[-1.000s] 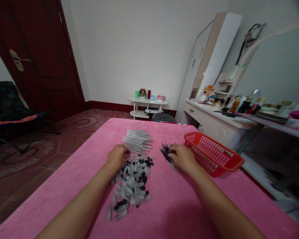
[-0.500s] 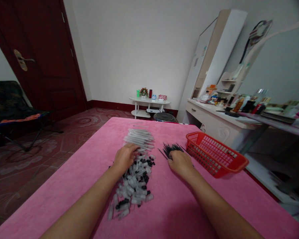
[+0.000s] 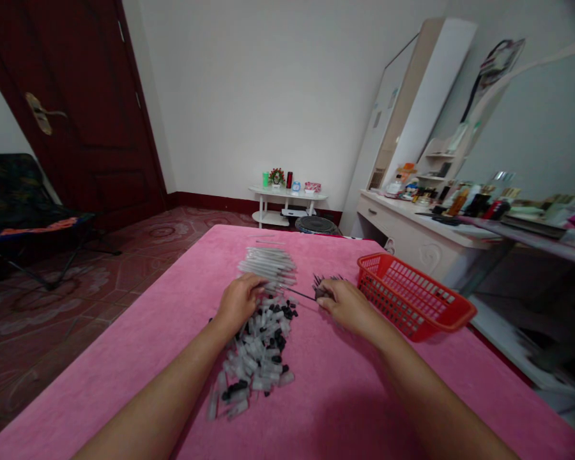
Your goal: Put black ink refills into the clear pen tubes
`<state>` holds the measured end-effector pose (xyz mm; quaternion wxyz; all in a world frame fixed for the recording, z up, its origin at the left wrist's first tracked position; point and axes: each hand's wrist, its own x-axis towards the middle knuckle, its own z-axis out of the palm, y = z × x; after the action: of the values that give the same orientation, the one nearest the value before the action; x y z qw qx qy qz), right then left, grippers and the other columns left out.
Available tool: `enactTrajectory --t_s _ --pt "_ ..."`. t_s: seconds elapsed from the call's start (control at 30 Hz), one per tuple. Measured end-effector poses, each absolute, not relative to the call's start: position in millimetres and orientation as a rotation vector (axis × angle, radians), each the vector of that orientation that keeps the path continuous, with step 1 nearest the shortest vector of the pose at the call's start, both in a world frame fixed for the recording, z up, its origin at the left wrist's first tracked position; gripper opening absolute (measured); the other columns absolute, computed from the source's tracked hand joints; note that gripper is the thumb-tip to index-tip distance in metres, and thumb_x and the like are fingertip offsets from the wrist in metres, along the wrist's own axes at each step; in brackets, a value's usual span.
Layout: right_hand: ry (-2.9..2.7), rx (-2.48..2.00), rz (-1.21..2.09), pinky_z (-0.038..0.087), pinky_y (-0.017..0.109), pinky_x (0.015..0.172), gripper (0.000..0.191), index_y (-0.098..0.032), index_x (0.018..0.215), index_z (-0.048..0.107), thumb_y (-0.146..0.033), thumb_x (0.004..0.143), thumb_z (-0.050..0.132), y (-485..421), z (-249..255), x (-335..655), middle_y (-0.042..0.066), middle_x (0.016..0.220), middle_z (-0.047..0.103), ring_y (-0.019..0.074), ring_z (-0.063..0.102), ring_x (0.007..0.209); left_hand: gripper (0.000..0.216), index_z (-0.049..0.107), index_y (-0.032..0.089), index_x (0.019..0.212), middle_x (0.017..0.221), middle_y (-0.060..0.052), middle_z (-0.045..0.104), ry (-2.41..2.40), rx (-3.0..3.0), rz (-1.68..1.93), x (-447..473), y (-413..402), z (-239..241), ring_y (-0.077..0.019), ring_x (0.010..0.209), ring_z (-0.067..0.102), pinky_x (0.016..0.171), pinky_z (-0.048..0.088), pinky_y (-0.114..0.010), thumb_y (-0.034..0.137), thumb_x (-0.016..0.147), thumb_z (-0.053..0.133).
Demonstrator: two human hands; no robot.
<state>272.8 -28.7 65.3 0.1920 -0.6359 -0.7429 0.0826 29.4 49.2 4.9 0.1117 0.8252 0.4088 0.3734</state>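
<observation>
My right hand (image 3: 345, 305) pinches a thin dark pen refill (image 3: 301, 294), its far end pointing left towards my left hand. Behind and under the right fingers lies a bunch of dark refills (image 3: 319, 280), partly covered by the hand. My left hand (image 3: 239, 299) is closed at the near edge of a stack of clear pen barrels (image 3: 267, 260); it appears to hold one barrel, mostly hidden by the fingers. Beside the left wrist spreads a heap of clear pen caps (image 3: 253, 350) mixed with small black plugs (image 3: 280, 342).
A red plastic basket (image 3: 414, 297) stands on the right of the pink-covered table (image 3: 172, 306). Farther right is a dressing table (image 3: 421, 230) crowded with bottles. A low white stand (image 3: 287, 193) is by the back wall, and a folding chair (image 3: 23, 211) at the left.
My right hand has drawn a single refill from the bunch and moved slightly left with it. The refill now spans the gap between the hands. My left hand has barely moved.
</observation>
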Motion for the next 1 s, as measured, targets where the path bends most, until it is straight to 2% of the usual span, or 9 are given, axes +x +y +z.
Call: enactTrajectory --t_s 0.47,0.67,0.73,0.87,1.0 --pt "-2.124 -1.788 0.163 0.035 0.023 0.062 0.012 -0.02 0.076 0.067 -0.016 0.074 0.056 -32.2 74.1 276.0 0.002 0.078 0.07 0.0157 0.062 0.075 0.031 0.068 0.023 0.1 0.096 -0.005 0.065 1.145 2.551 0.959 32.7 39.4 10.1 -0.0181 0.091 0.059 0.08 0.045 -0.026 0.01 0.081 0.046" --pt "-2.108 -1.669 0.173 0.038 0.024 0.066 0.011 -0.02 0.079 0.068 -0.019 0.076 0.057 -33.3 65.8 258.7 0.003 0.079 0.07 0.016 0.062 0.074 0.03 0.067 0.022 0.1 0.092 -0.005 0.065 0.98 2.683 0.89 42.6 29.3 14.6 -0.0179 0.089 0.059 0.078 0.045 -0.026 0.01 0.081 0.048" --pt "-1.992 -1.568 0.165 0.04 0.025 0.069 0.012 -0.019 0.085 0.067 -0.024 0.077 0.06 -33.4 63.8 252.3 0.004 0.083 0.069 0.0165 0.062 0.076 0.03 0.067 0.022 0.1 0.093 -0.005 0.066 1.022 2.634 0.965 42.7 29.7 13.6 -0.0177 0.089 0.06 0.077 0.045 -0.027 0.01 0.08 0.049" --pt "-1.596 -1.371 0.052 0.042 0.029 0.079 0.026 -0.018 0.101 0.061 -0.034 0.081 0.057 -32.2 58.7 245.1 0.007 0.099 0.065 0.0186 0.059 0.089 0.026 0.068 0.019 0.095 0.092 -0.005 0.068 1.223 2.362 1.274 33.7 44.0 5.6 -0.0186 0.088 0.061 0.079 0.047 -0.03 0.012 0.079 0.049" --pt "-1.69 -1.376 0.145 0.042 0.026 0.073 0.011 -0.018 0.084 0.063 -0.025 0.082 0.055 -30.5 44.2 240.5 0.004 0.084 0.065 0.0164 0.059 0.079 0.021 0.067 0.016 0.093 0.093 -0.006 0.069 1.294 1.931 1.57 24.8 62.0 -4.6 -0.0187 0.088 0.063 0.08 0.05 -0.031 0.018 0.077 0.053"
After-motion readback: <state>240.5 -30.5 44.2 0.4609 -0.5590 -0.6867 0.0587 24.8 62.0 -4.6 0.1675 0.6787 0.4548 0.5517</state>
